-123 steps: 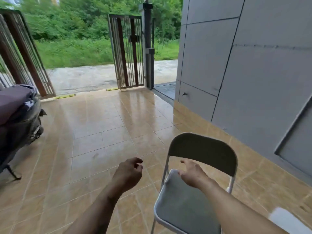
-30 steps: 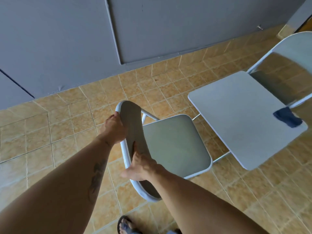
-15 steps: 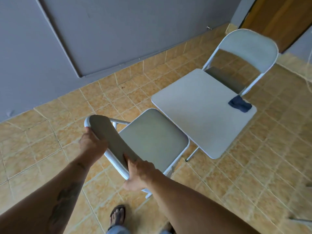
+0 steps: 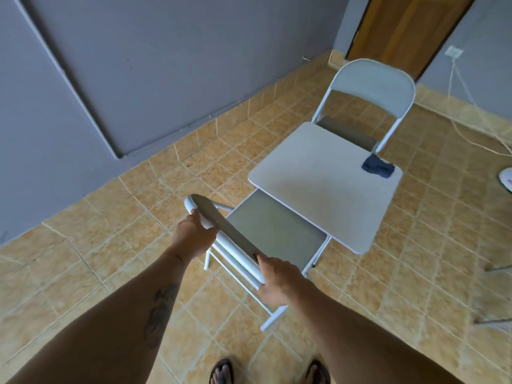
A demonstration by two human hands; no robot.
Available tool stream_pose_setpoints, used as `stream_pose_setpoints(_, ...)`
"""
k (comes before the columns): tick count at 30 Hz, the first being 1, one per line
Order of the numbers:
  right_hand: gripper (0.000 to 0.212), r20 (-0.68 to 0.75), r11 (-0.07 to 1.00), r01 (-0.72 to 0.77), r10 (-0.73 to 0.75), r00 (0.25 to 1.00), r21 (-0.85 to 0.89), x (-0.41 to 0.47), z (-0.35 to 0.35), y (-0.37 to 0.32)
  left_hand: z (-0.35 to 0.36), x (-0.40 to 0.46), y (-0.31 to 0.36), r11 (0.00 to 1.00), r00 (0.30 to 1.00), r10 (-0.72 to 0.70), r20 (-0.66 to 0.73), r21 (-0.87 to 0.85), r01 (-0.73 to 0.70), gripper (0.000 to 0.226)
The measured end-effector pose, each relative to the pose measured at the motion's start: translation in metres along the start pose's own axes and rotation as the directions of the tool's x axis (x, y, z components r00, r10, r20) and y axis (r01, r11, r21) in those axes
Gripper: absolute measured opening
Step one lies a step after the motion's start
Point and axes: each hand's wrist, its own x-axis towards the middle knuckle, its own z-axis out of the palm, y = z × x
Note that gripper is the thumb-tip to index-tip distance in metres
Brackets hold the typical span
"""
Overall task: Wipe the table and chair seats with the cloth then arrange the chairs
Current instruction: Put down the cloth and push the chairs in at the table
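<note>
A white folding chair [image 4: 274, 231] with a grey seat stands just in front of me, its seat partly tucked under the small white table [image 4: 327, 187]. My left hand [image 4: 194, 235] grips the left end of its backrest and my right hand [image 4: 277, 281] grips the right end. A dark blue cloth [image 4: 378, 169] lies crumpled on the table's far right corner. A second white folding chair [image 4: 371, 87] stands at the table's far side, facing me, seat partly under the table.
A grey wall [image 4: 138, 65] runs along the left, close to the chairs. A wooden door [image 4: 407, 29] is at the back right. A pale cord [image 4: 471, 106] trails over the tan tiled floor on the right. My sandalled feet [image 4: 221, 371] show at the bottom.
The near chair has slid forward so its seat now goes under the table's near edge. Both hands stay on the backrest. My view has swung right, showing more of the door.
</note>
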Motion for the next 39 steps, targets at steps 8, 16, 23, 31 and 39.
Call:
stream_pose_setpoints(8,0.066,-0.032,0.999,0.027,-0.026,0.999,0.026,-0.006,-0.002,-0.009,0.000,0.018,-0.034,0.690,0.850,0.523,0.068,0.552,-0.469,0.056)
stream_pose_setpoints(16,0.065,-0.005,0.997,0.011,-0.011,1.000,0.070,0.016,-0.021,-0.010,-0.010,0.074,-0.031,0.508,0.754,0.637,0.161,0.648,-0.568,0.047)
stream_pose_setpoints(23,0.067,-0.058,0.996,-0.040,0.045,0.997,0.075,0.012,-0.014,0.023,0.008,0.061,-0.010,0.504,0.714,0.679,0.172,0.598,-0.623,0.046)
stream_pose_setpoints(31,0.069,-0.091,0.993,-0.012,0.023,0.996,0.119,0.020,-0.025,0.029,0.006,0.068,0.011,0.557,0.754,0.633,0.175,0.574,-0.600,0.048)
stream_pose_setpoints(39,0.069,-0.097,0.986,-0.033,0.049,0.994,0.166,0.019,-0.033,0.046,0.013,0.073,0.020,0.549,0.732,0.649,0.207,0.539,-0.639,0.051)
